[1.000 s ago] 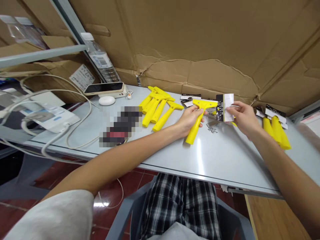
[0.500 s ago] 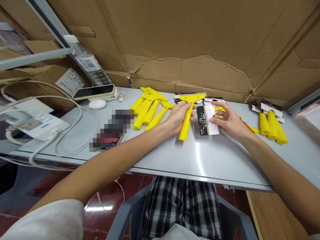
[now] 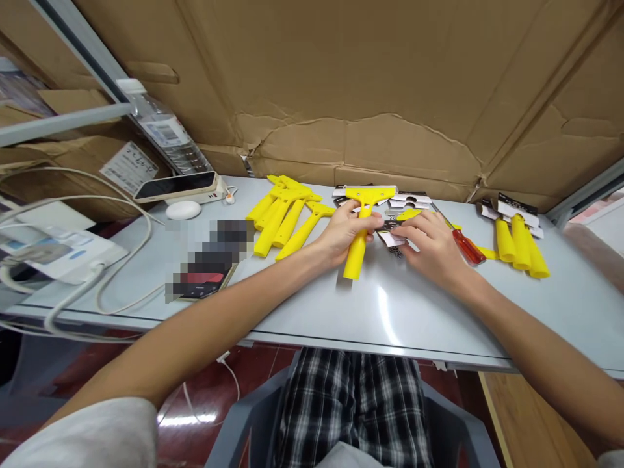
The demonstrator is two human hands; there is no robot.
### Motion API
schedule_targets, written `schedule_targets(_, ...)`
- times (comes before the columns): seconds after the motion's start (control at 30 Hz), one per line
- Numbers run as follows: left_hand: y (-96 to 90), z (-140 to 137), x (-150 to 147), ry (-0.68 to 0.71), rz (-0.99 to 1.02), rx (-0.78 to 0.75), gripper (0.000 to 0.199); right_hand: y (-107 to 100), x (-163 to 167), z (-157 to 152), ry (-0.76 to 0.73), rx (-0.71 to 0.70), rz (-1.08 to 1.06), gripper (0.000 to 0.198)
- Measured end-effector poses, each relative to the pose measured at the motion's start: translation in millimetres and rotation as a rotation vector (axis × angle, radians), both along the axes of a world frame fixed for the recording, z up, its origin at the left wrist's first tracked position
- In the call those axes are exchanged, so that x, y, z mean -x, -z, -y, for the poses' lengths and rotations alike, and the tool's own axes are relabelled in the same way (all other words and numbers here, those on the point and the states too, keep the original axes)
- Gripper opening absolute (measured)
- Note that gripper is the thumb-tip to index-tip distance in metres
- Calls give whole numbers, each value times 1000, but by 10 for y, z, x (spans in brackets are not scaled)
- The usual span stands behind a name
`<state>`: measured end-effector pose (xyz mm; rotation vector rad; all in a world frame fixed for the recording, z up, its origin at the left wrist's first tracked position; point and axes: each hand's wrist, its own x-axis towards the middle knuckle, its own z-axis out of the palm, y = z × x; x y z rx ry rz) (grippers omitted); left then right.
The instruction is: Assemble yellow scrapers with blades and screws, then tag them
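My left hand (image 3: 345,233) is closed around a yellow plastic scraper (image 3: 357,253), its wide head pointing away from me and its handle toward me. In my right hand (image 3: 429,242) is a black and white cardboard packaging sleeve (image 3: 391,235), pinched and tilted, just right of the scraper. My left thumb reaches to the sleeve's near edge; whether it touches cannot be made out. Fingers hide part of the sleeve. Beyond both hands lie more cardboard sleeves (image 3: 412,199) and a yellow piece (image 3: 408,214). Beside my right wrist is a screwdriver with a red handle (image 3: 468,247).
Several yellow scrapers (image 3: 280,218) are piled to the left, near a partly blurred phone (image 3: 205,279). Several carded scrapers (image 3: 521,244) lie at right. Far left are a phone (image 3: 178,186), white case (image 3: 183,210), water bottle (image 3: 168,133) and cables. Cardboard (image 3: 341,78) walls the back.
My right hand has turned the sleeve from facing me to tilted and brought it closer to the scraper. The screwdriver's red handle now shows more fully. The view has shifted slightly.
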<state>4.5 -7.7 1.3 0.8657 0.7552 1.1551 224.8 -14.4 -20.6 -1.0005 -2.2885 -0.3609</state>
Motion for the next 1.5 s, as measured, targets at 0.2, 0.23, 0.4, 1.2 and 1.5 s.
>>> schedule_targets(0.2,36,-8,13,5,-69,-35,59,-143,-13,46,-203,228,-86,28)
schedule_targets(0.23,31,-6,23,31,-66,-50,58,-174,-22,48,-222,293,-157,37)
schedule_targets(0.4,-12,71,61,216,-50,-139,61,-233,-20,6,-95,683,-767,62)
schedule_targets(1.2,-15,104,72,319,-542,-309,83,-324,-8,-15,-54,989,-1226,65)
schedule_targets(1.5,178,-50,71,90,-519,-328,52,-444,-285,-207,-11,835,-1499,53)
